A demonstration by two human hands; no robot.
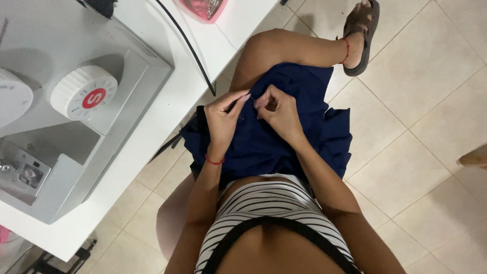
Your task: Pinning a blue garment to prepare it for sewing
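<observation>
Hands, left [221, 119] and right [278, 112], pinch navy fabric [264, 147].

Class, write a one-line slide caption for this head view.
Seated beside a sewing machine, left hand and right hand pinch navy fabric on the lap.

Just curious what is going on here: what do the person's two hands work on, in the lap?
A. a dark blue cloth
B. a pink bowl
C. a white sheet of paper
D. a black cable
A: the left hand and right hand pinch together over the dark blue cloth spread on the lap.
</observation>
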